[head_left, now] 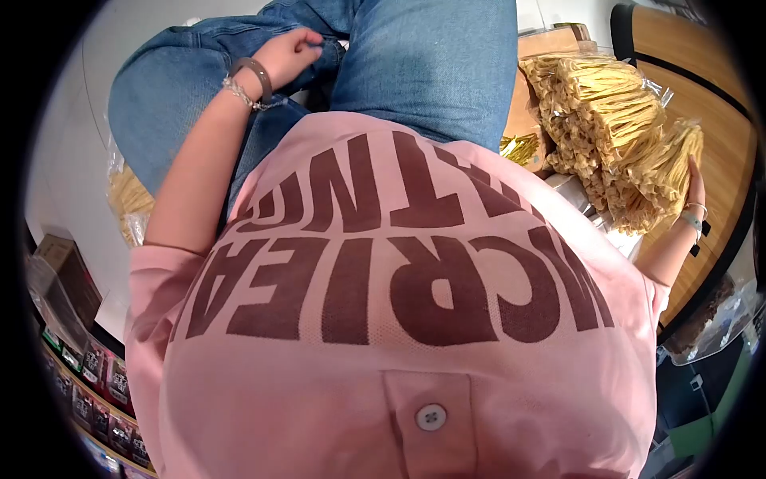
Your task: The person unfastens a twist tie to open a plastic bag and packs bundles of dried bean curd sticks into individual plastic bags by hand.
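My left hand (289,57) is over the jeans at my left thigh. Its fingers are loosely curled and slightly apart, with nothing visible in them. At the right, my right hand (696,188) grips the outer side of a bundle of yellow dried strips (666,172); the bundle hides most of its fingers. Next to it lies a larger pile of similar strips (598,100), partly wrapped in clear plastic. A few loose-looking, shinier golden strips (520,148) lie by my right leg.
A wooden surface (678,52) with a dark edge curves along the right. Brown cardboard (527,104) lies under the pile. Another clear bag of yellow strips (129,203) is beyond my left leg. Lower left stand a brown box (62,267) and shelves of small packets (92,371).
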Action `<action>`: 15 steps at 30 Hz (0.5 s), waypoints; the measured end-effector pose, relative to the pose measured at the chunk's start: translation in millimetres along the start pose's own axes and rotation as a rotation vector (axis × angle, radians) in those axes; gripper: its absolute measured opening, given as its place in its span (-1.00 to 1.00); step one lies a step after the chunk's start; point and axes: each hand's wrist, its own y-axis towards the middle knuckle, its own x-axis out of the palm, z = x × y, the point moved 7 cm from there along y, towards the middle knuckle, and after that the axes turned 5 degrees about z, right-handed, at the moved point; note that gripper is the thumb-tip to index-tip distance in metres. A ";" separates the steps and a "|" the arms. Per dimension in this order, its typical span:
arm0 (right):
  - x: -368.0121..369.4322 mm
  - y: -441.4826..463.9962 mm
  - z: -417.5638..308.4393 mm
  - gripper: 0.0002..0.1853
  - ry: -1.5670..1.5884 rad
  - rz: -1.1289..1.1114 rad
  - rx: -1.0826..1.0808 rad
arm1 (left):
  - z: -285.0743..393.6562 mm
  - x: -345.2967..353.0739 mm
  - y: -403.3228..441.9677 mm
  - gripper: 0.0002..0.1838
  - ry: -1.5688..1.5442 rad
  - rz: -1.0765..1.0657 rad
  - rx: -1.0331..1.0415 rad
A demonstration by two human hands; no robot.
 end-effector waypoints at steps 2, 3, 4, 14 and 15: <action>-13.8 15.8 5.4 -0.51 -0.053 0.025 0.017 | 1.9 6.7 -10.2 -0.66 0.166 -0.082 -0.074; -22.3 19.6 8.0 -0.50 -0.089 0.040 0.014 | 9.7 7.4 -15.2 -0.68 0.225 -0.100 -0.079; -28.2 19.6 9.2 -0.50 -0.123 0.056 0.011 | 12.1 8.2 -17.7 -0.69 0.284 -0.116 -0.089; -12.8 35.3 -56.4 -0.49 -0.786 0.105 -0.204 | 9.4 9.5 -12.4 -0.68 0.213 -0.130 -0.119; -0.4 40.2 -61.5 -0.48 -0.887 0.100 -0.219 | 10.5 9.5 -13.0 -0.69 0.207 -0.138 -0.126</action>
